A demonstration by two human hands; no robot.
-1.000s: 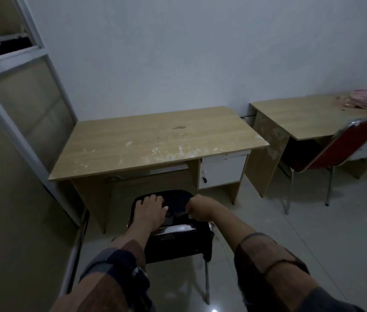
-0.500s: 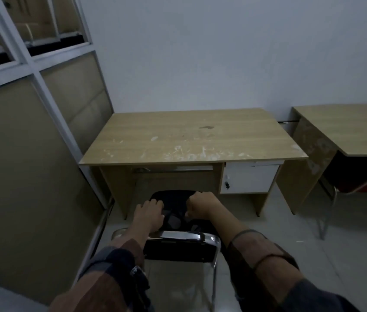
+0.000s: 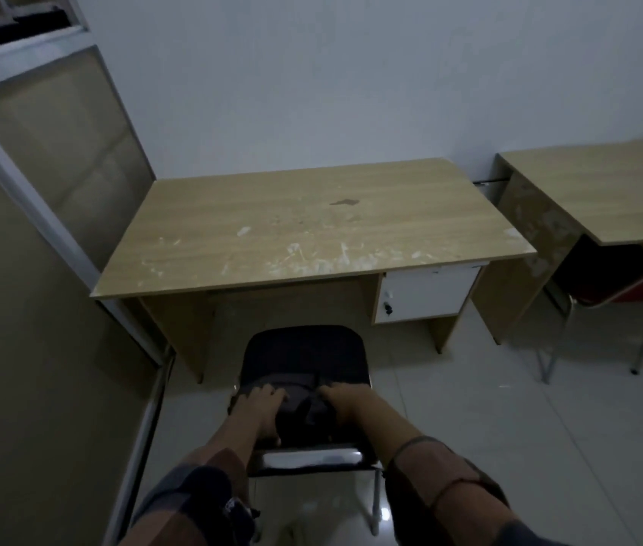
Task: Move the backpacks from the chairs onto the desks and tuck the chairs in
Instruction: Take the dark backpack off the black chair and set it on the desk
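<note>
On chair [image 3: 304, 348], backpack [image 3: 300, 403] lengthwise deskward

red chair [image 3: 627, 285] half hidden under second desk [image 3: 603, 195], both cut off right.

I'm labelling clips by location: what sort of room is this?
Probably a plain office or study room: two wooden desks along a bare wall, a white drawer unit, and a glazed partition on the left.
</note>
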